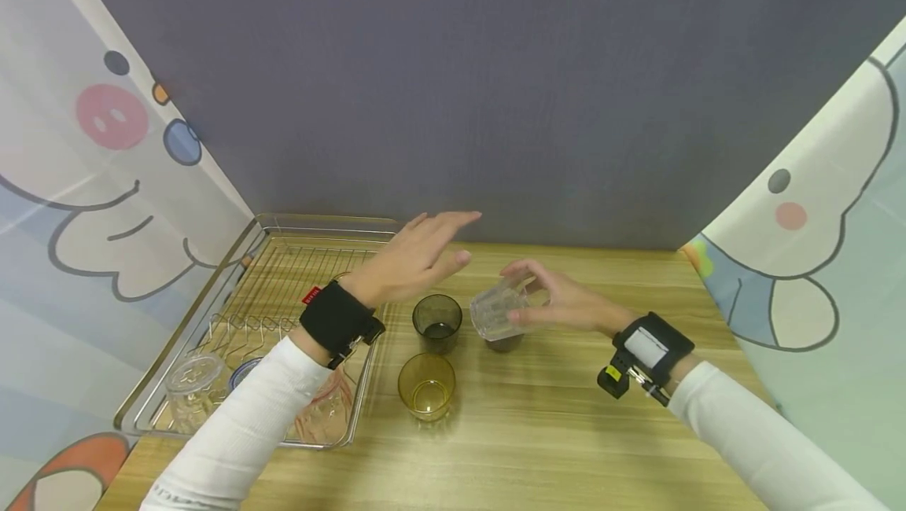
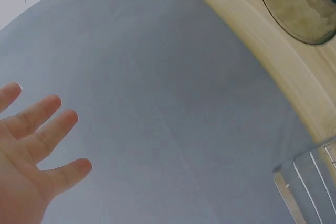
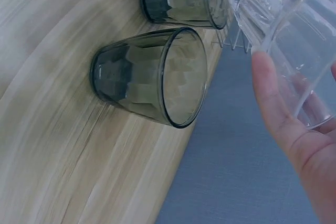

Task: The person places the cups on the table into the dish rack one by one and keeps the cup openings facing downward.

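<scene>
My right hand (image 1: 559,303) grips a clear tumbler (image 1: 494,313), tilted on its side with its base toward the left; the thumb lies along its wall in the right wrist view. Partly hidden beneath that tumbler stands a dark grey glass (image 1: 504,343). A second dark grey glass (image 1: 436,324) is upright to its left, and an amber glass (image 1: 426,387) stands in front of them. My left hand (image 1: 418,255) hovers at the rack's right edge, fingers extended and spread, holding nothing. Both dark glasses show in the right wrist view, the nearer one (image 3: 149,77) with a faceted wall.
A wire drying rack (image 1: 311,255) in a metal tray covers the table's left side. Toward its front sit a clear glass (image 1: 194,391), a blue-rimmed one (image 1: 244,372) and a pink one (image 1: 325,413), partly behind the left sleeve. A grey panel (image 1: 467,102) rises behind the table.
</scene>
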The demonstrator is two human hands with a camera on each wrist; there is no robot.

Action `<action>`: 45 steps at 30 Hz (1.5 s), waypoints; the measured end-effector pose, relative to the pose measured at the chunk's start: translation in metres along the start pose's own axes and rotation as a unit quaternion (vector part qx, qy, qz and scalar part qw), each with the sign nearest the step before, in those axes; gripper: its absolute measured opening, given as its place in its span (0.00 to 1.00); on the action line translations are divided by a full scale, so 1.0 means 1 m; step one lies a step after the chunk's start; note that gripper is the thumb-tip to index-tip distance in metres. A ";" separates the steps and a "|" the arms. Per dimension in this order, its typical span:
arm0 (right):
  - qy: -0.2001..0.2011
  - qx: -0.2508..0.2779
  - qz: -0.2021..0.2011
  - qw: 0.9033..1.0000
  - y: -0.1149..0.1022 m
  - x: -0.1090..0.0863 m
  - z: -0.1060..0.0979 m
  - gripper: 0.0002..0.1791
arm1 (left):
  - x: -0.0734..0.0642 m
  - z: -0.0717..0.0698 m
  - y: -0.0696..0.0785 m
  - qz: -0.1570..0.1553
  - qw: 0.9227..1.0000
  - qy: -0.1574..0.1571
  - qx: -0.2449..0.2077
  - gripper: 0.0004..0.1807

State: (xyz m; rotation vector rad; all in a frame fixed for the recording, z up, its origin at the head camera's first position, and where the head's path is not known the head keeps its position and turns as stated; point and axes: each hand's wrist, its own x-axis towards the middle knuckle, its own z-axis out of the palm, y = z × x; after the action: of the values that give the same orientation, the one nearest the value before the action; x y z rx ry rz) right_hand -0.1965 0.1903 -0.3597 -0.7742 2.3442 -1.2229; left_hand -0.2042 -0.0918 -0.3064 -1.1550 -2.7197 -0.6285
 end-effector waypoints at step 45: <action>0.013 0.222 -0.014 0.975 0.010 0.006 0.008 0.25 | -0.002 0.095 0.021 0.083 0.984 0.085 0.135 0.41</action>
State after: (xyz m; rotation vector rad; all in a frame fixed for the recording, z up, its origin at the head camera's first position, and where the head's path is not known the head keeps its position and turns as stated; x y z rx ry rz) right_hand -0.1998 0.1861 -0.3734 -0.6377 1.9682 -1.6938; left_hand -0.1829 -0.0402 -0.3864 -1.1821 -2.4402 -0.3086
